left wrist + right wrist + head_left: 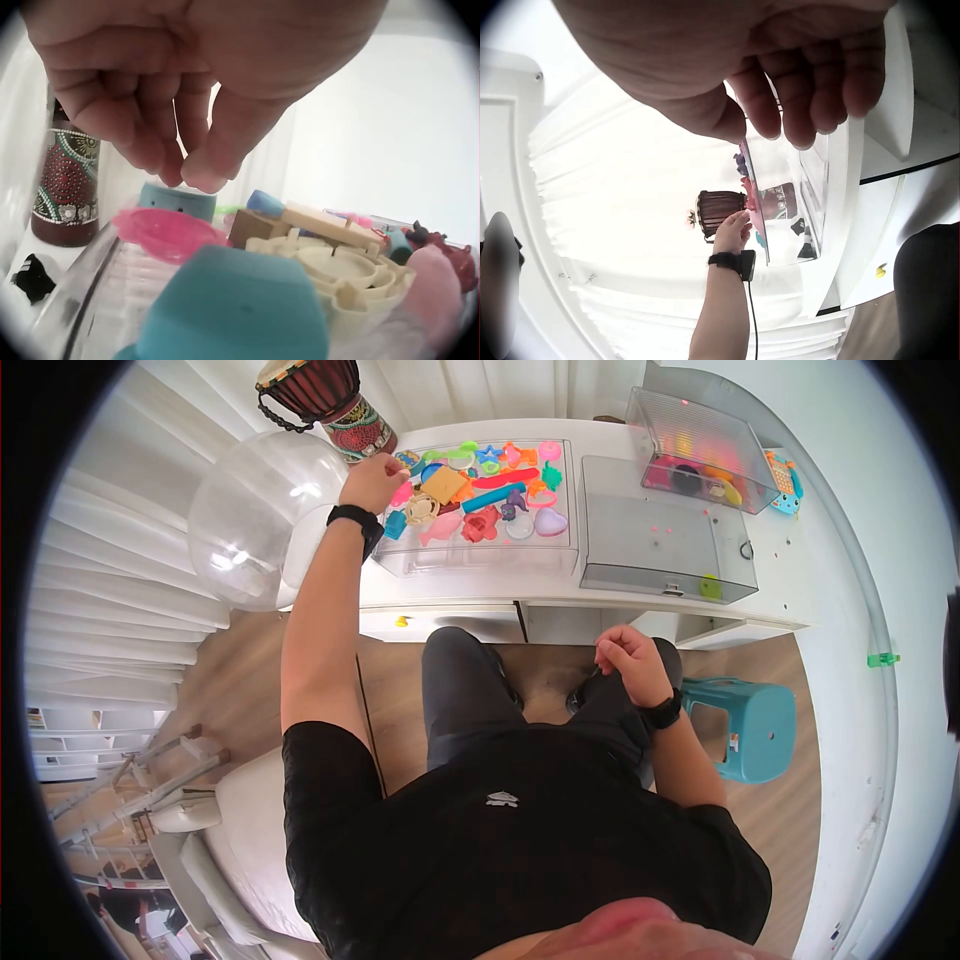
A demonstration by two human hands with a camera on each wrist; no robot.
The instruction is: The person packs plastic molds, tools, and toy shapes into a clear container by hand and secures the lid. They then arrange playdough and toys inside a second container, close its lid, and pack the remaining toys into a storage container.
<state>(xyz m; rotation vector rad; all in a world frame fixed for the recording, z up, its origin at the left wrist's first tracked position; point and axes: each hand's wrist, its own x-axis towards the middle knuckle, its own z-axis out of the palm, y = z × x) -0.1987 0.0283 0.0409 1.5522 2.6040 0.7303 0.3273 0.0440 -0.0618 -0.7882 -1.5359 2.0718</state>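
My left hand (372,485) hangs over the left end of a clear tray (450,562) of colourful toy pieces. Its thumb and fingertips meet directly above a teal piece with small dark dots (178,201) in the left wrist view; whether they pinch its rim, I cannot tell. Nearer the camera lie a pink scalloped piece (172,235), a larger teal piece (236,307) and a cream ring-shaped piece (337,270). My right hand (637,663) hovers above my thigh, fingers loosely curled and holding nothing.
A clear lid-like box (660,530) lies right of the tray, with another clear box of toys (700,465) behind. The drum (360,425) and a transparent ball (262,525) are at the left. A teal stool (768,730) stands at the right.
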